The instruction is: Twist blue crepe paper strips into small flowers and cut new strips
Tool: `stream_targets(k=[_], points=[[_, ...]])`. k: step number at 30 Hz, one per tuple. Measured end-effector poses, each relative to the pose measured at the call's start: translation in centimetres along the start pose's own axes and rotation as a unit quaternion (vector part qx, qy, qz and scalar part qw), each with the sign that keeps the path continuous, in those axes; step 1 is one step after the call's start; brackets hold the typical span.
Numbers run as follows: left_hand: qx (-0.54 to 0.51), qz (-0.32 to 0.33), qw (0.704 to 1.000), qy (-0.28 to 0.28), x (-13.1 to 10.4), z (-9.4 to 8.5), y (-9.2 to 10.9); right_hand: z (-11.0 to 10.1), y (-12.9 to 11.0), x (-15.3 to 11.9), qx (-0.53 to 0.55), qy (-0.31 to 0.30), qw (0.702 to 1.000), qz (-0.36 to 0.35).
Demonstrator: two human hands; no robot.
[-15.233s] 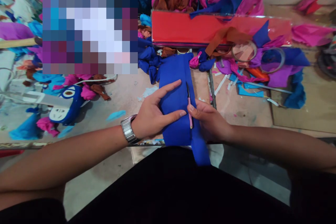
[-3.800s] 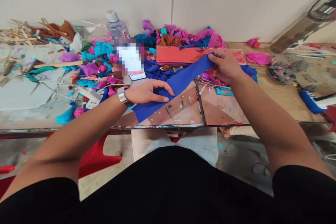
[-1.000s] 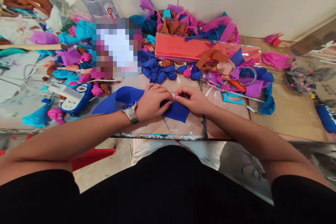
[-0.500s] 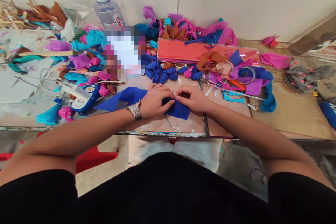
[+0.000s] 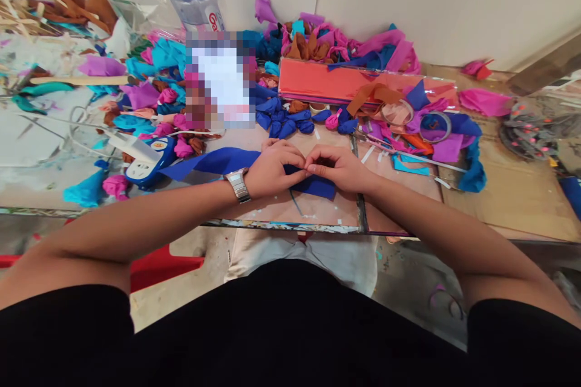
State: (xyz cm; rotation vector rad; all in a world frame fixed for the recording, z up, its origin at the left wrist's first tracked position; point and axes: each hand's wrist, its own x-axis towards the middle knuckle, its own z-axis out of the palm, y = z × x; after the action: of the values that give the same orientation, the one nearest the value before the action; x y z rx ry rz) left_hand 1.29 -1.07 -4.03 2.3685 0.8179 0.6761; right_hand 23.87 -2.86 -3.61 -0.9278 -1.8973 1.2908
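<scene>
A long blue strip (image 5: 213,161) lies across the table, running under both hands. My left hand (image 5: 278,168), with a metal watch on its wrist, pinches the strip near its right end. My right hand (image 5: 334,167) is closed too, its fingertips meeting those of my left hand on the same strip. The strip's right end (image 5: 321,187) shows below the fingers. A thin dark stem (image 5: 296,202) sticks out below my left hand toward the table edge. Just beyond the hands sit several knotted blue pieces (image 5: 284,123).
A bottle (image 5: 195,0) and a blurred lit patch (image 5: 222,81) stand behind on the left. A blue-and-white power socket (image 5: 149,164) with a cable is at left. Red packets (image 5: 327,80), tape rolls (image 5: 434,127) and coloured scraps fill the back; cardboard (image 5: 508,193) lies right.
The view has shifted slightly. My fingertips have drawn together over the blue strip, and my right thumb and fingers now cover more of it.
</scene>
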Motion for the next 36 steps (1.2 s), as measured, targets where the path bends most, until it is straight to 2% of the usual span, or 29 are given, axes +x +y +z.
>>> stream_targets(k=[5, 12, 14, 16, 17, 19, 22, 25, 26, 28, 29, 31, 32, 34, 36], points=[[0.007, 0.000, 1.000, -0.010, 0.0, -0.2, 0.4, -0.1, 0.4, 0.1, 0.058, 0.019, 0.998, 0.002], [0.044, -0.015, 0.999, -0.002, 0.0, -0.5, 0.7, -1.6, 0.2, -0.2, 0.015, 0.147, 0.988, 0.035], [0.047, -0.016, 0.999, 0.006, 0.1, -0.7, 0.6, -2.2, 0.2, -0.5, -0.016, 0.124, 0.992, 0.026], [0.053, -0.021, 0.998, 0.023, 0.1, -0.8, 0.6, -2.6, 0.2, -0.8, -0.084, 0.053, 0.995, 0.005], [0.057, -0.025, 0.998, 0.032, 0.2, -0.8, 0.6, -2.7, 0.2, -0.9, -0.125, 0.018, 0.992, -0.010], [0.067, -0.028, 0.996, 0.048, 0.2, -0.9, 0.7, -2.9, 0.4, -1.0, -0.194, -0.013, 0.979, -0.052], [0.104, 0.007, 0.991, 0.085, 0.0, -1.0, 1.1, -3.0, 0.9, -1.0, -0.248, 0.034, 0.959, -0.134], [0.135, 0.104, 0.979, 0.116, -0.6, -1.0, 1.9, -3.2, 0.9, -1.0, -0.254, 0.124, 0.944, -0.168], [0.127, 0.152, 0.975, 0.097, -0.8, -1.0, 2.1, -3.2, 0.8, -1.0, -0.246, 0.151, 0.943, -0.166], [0.086, 0.245, 0.966, 0.008, -1.1, -0.9, 2.7, -3.2, 0.4, -1.1, -0.215, 0.191, 0.944, -0.159], [0.067, 0.274, 0.958, -0.056, -1.2, -0.7, 2.9, -3.2, 0.2, -1.2, -0.196, 0.202, 0.946, -0.160], [0.041, 0.285, 0.950, -0.118, -1.3, -0.5, 3.2, -3.0, -0.2, -1.4, -0.153, 0.210, 0.950, -0.172], [0.037, 0.274, 0.953, -0.127, -1.3, -0.3, 3.2, -2.9, -0.3, -1.6, -0.133, 0.210, 0.952, -0.180], [0.040, 0.234, 0.965, -0.108, -1.1, -0.3, 2.9, -2.8, -0.6, -1.8, -0.096, 0.184, 0.958, -0.196], [0.050, 0.184, 0.979, -0.065, -0.9, -0.4, 2.2, -2.8, -0.7, -2.0, -0.052, 0.110, 0.972, -0.201]])
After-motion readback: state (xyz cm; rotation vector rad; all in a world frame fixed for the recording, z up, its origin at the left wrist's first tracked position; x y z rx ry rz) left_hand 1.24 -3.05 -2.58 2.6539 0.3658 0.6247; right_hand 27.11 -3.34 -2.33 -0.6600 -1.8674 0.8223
